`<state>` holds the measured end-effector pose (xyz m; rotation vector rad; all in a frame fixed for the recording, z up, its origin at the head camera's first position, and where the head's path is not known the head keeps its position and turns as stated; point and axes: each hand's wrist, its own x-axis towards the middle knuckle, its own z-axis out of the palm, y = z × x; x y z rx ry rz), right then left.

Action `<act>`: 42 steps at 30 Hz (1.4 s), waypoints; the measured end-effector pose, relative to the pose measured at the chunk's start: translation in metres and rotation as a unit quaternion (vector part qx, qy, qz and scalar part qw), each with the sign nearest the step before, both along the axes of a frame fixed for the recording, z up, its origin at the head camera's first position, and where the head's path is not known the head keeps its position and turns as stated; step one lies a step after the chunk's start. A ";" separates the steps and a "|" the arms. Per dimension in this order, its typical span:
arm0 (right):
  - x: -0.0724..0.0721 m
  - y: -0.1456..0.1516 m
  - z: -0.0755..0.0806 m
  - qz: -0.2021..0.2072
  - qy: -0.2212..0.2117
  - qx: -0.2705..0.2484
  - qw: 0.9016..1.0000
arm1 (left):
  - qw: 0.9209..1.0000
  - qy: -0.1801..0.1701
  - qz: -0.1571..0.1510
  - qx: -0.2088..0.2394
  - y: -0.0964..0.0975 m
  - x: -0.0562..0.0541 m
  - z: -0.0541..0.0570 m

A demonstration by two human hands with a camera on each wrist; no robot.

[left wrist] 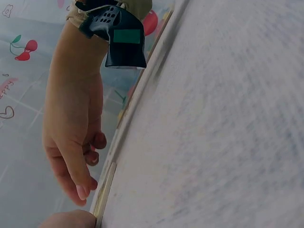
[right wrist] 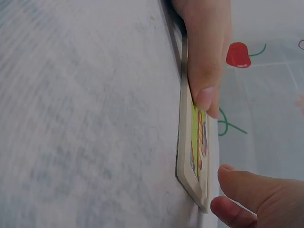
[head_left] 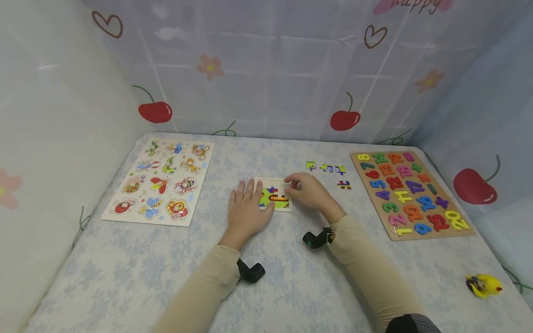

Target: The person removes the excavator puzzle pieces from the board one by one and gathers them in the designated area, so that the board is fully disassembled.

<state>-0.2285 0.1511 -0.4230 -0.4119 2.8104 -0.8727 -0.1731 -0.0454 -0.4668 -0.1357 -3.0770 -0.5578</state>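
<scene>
A small wooden jigsaw puzzle (head_left: 276, 200) in a pale frame lies near the middle of the table, with part of a colourful picture in it. My left hand (head_left: 246, 208) rests on its left side with fingers straight, the thumb (right wrist: 205, 97) pressing on the picture. My right hand (head_left: 308, 190) is over the right edge of the frame, fingers loosely bent. In the right wrist view the thumb and finger of the right hand (right wrist: 266, 197) stand apart, and I see no piece between them. Loose puzzle pieces (head_left: 326, 168) lie behind the right hand, and another piece (head_left: 343, 185) nearer.
An insect puzzle board (head_left: 160, 182) lies on the left. On the right is a wooden board with coloured numbers (head_left: 410, 194). A yellow duck toy (head_left: 484, 285) sits near the right edge of the table. Printed cloth walls enclose the back and sides.
</scene>
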 end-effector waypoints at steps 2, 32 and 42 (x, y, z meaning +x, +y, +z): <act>0.000 -0.007 0.000 0.014 0.004 0.001 1.000 | 1.000 0.001 -0.001 -0.002 0.000 0.000 0.000; -0.006 -0.033 -0.004 0.039 -0.049 -0.049 0.997 | 1.000 -0.010 -0.002 -0.006 -0.001 -0.001 0.001; -0.006 -0.015 -0.005 0.013 -0.053 -0.127 0.990 | 1.000 -0.001 -0.001 -0.012 0.000 -0.002 0.000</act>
